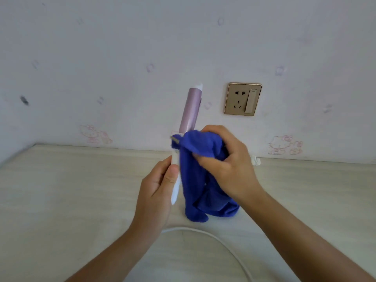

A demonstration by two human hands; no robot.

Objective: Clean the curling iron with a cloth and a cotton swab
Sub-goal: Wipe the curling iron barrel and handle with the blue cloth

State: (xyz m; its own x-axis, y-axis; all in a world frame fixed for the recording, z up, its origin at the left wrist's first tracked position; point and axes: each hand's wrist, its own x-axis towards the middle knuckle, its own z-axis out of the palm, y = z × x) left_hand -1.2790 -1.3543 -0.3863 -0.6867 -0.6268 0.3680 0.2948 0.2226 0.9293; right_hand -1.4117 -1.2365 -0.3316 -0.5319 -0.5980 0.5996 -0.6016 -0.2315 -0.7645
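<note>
Left hand (156,186) grips the curling iron (190,110) by its white handle, upright above the surface (71,190), barrel exposed for wiping. Right hand (225,161) bunches blue cloth (199,180) at the barrel base.

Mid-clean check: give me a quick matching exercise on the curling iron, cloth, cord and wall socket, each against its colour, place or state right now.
Things:
1. curling iron
2. cloth
3. cord
4. wall socket

States:
A. white, lies in a curve on the table
B. gold-framed, nothing plugged in
C. lilac, pointing up, held by the left hand
D. blue, gripped by the right hand

Pairs: 1-C, 2-D, 3-A, 4-B.
</note>
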